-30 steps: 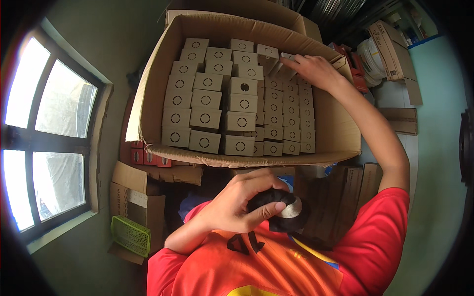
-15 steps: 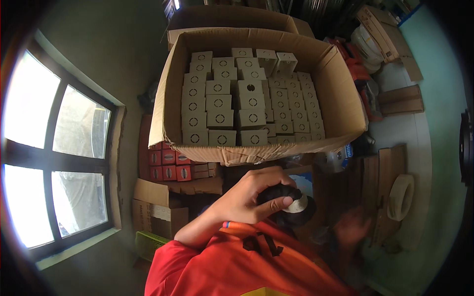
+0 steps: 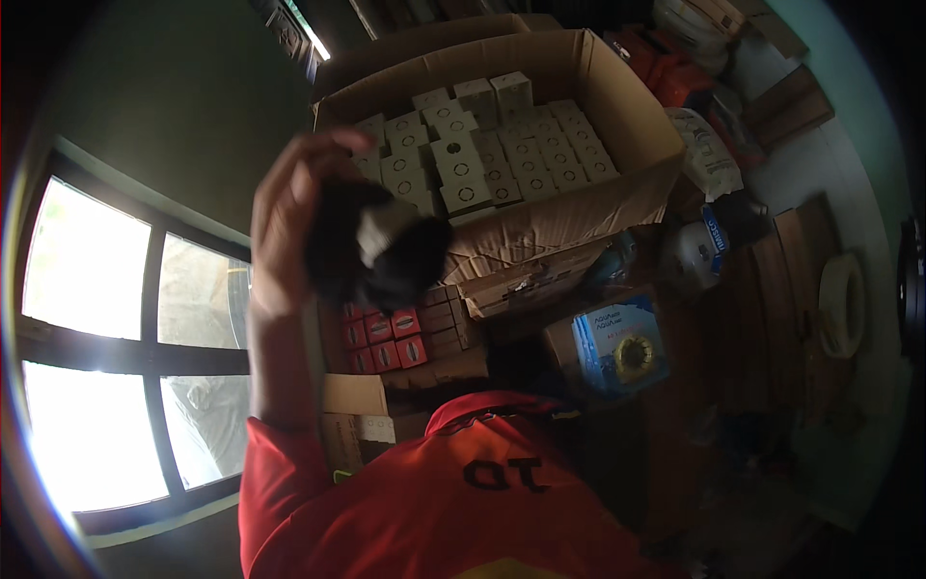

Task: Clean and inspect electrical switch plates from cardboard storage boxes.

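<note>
My left hand (image 3: 285,222) is raised before the big cardboard box, its fingers wrapped round a dark round bundle (image 3: 338,251) with a pale middle, blurred by motion. The bundle hides part of the box's lower left corner. Inside the box (image 3: 632,130), pale square electrical boxes (image 3: 461,174) stand packed in columns, most showing a round knockout on top. I cannot make out my right hand.
A window (image 3: 87,261) fills the left side. Below the box are small red cartons (image 3: 405,352), an open carton (image 3: 352,396) and a blue printed package (image 3: 617,343). To the right are a cream roll (image 3: 839,307), a plastic container (image 3: 694,253) and leaning cardboard (image 3: 779,289).
My left hand has risen up and leftward with the dark bundle. My right hand left the pale boxes, dropped to the lower right and is gone from sight. The view has tilted.
</note>
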`<state>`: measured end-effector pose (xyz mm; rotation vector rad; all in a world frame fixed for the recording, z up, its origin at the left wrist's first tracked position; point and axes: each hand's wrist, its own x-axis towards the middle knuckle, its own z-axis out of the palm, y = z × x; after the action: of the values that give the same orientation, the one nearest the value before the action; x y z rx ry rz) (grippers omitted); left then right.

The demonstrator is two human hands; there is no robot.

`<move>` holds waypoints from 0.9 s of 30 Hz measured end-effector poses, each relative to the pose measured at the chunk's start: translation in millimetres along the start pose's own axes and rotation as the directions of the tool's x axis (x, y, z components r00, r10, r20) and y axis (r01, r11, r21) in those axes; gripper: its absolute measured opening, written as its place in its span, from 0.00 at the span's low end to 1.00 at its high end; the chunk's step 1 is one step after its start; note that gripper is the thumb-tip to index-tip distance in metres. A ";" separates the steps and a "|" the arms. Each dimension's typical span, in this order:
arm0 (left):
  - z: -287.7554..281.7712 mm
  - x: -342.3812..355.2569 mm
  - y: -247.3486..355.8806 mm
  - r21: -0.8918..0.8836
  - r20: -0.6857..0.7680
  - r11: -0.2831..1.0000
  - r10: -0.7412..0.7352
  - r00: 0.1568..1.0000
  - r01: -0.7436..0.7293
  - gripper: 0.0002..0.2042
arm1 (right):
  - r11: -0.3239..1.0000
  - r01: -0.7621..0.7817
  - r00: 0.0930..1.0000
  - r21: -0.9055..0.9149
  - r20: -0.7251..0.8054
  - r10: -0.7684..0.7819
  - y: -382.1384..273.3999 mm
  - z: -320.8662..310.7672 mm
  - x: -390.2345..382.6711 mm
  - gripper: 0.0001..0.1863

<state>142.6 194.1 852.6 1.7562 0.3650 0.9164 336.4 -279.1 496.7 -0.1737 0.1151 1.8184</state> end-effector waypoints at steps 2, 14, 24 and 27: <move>-11.8 32.1 3.0 0.133 -0.007 0.991 0.020 1.000 -0.019 0.28 | 1.000 -0.015 1.000 0.000 0.009 0.015 4.0 -9.2 -2.7 0.33; -46.5 157.7 -89.9 0.732 0.361 0.676 -0.485 0.796 0.079 0.16 | 0.991 -0.117 0.993 0.065 0.005 0.117 2.7 -39.0 -11.7 0.35; -16.7 188.2 -150.8 0.914 0.280 0.398 -0.756 0.592 0.076 0.23 | 0.980 -0.163 0.986 0.112 -0.003 0.164 -16.3 -49.7 -5.9 0.37; -5.7 190.9 -149.9 0.913 0.318 0.403 -0.800 0.509 0.063 0.26 | 0.977 -0.178 0.984 0.119 -0.001 0.179 -26.2 -51.4 -0.1 0.37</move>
<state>291.7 376.8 794.5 2.4732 0.8061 -0.6580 364.7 -281.4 446.5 -0.0920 0.2539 1.9832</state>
